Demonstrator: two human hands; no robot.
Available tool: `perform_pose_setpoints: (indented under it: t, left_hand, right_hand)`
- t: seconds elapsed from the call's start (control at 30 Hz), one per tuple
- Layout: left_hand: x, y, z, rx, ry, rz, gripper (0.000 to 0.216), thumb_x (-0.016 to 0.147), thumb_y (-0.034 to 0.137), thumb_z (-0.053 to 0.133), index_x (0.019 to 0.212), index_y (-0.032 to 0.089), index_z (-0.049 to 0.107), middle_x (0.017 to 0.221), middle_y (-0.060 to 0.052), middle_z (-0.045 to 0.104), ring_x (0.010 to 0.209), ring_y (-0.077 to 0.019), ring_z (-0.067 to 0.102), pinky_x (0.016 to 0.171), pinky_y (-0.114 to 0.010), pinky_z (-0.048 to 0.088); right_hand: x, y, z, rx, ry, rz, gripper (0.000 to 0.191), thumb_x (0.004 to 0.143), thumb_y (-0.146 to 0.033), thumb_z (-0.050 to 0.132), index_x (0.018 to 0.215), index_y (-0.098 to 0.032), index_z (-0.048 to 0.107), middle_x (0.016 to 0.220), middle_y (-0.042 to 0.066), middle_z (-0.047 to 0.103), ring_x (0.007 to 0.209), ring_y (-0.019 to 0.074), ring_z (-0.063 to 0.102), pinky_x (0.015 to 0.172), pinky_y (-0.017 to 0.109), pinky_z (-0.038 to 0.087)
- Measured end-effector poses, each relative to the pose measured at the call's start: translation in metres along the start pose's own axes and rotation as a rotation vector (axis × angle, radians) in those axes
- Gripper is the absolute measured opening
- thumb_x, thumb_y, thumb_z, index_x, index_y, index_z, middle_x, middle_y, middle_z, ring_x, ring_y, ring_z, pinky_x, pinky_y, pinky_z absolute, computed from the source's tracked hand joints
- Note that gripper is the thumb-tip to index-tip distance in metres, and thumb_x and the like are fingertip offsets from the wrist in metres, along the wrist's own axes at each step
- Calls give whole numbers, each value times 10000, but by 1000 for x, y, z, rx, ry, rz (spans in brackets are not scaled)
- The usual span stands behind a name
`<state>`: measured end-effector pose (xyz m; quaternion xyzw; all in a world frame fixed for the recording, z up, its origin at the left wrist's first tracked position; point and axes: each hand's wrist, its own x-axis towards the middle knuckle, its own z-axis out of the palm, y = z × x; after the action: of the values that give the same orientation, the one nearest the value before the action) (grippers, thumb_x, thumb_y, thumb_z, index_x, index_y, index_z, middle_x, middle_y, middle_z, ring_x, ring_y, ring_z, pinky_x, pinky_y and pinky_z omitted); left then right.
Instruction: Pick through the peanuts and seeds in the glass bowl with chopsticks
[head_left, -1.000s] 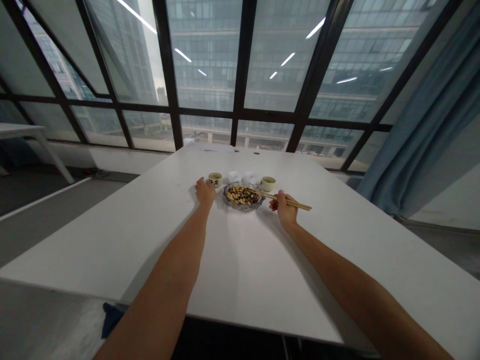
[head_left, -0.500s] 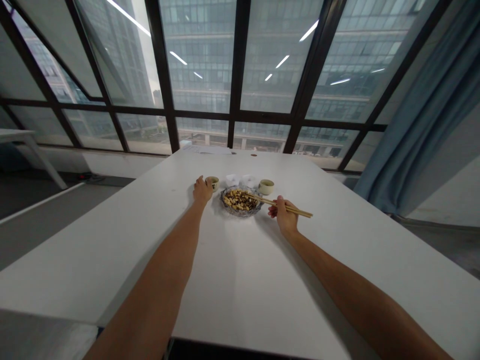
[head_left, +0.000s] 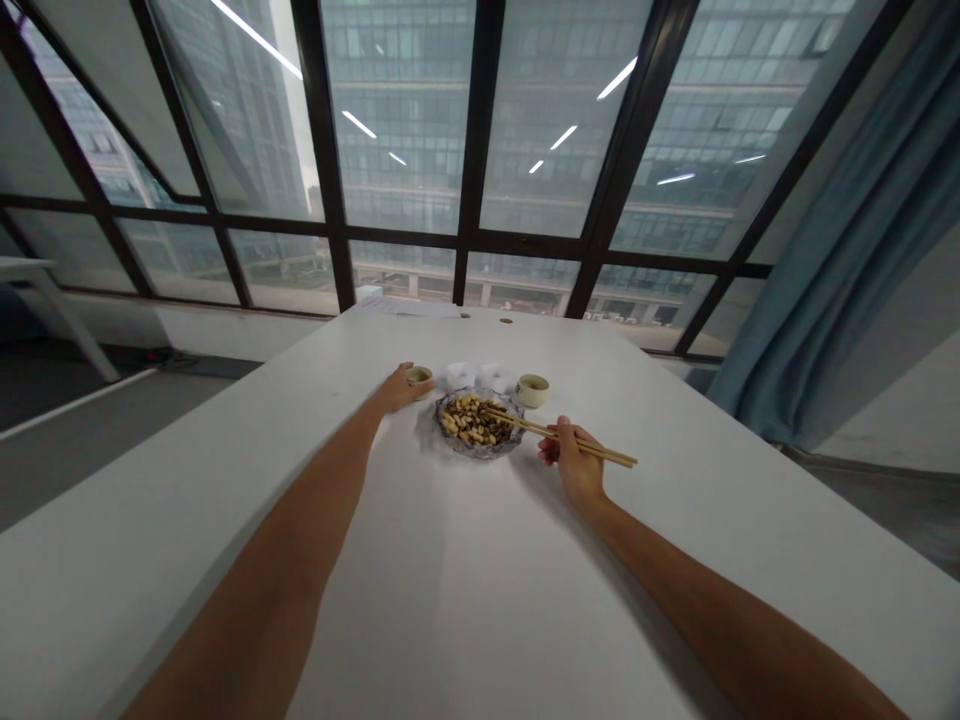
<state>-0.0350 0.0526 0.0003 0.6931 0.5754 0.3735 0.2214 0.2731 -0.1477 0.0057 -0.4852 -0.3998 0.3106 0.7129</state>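
Observation:
My left hand (head_left: 402,388) is wrapped round the side of a small pale cup (head_left: 420,376), left of a glass bowl. My right hand (head_left: 574,455) grips a pair of wooden chopsticks (head_left: 611,457) that slant left, their tips among the food. The clear, fluted glass bowl (head_left: 482,452) holds a mix of peanuts (head_left: 465,420) and darker pieces that look like seeds. A second pale cup (head_left: 532,391) stands behind the bowl to the right. Two small white dishes (head_left: 460,377) sit between the cups; their contents are too small to make out.
Everything stands on a long white table (head_left: 480,590). White sheets (head_left: 412,306) lie at its far end, before the tall windows. A blue curtain (head_left: 817,280) hangs at the right. Another white table (head_left: 64,300) stands at far left.
My left hand has gone from fingers raised over the left cup to closing round its side. The view has tilted up slightly. The chopstick tips stay in the bowl.

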Motion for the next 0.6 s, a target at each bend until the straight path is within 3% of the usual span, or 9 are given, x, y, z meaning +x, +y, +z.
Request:
perform_pose_setpoints:
  t: [0.2,0.37,0.6]
  left_hand:
    - [13,-13,-13,-34,-163,76,861,527,549,882,1245,170,595,1218,-135,711,1119,-294,686,969,-383,542]
    - [-4,-13,-5,-66,-61,99,769,617,560,841,1236,187,580,1211,-105,715,1113,-265,682,971,-371,539]
    - [-15,2,6,62,35,45,705,676,535,833,1227,207,540,1157,-100,724,1047,-265,697,912,-376,557]
  right_hand:
    - [19,-2,-8,-35,-37,-34,580,701,-730,753,746,-158,668,555,38,670,408,139,597,363,237,463]
    - [32,3,-2,-89,-140,-44,622,680,-773,735,728,-157,673,541,40,662,395,137,579,356,241,451]
    - [35,5,-5,-89,-128,-59,598,711,-752,729,734,-156,682,551,50,667,406,145,585,365,252,464]
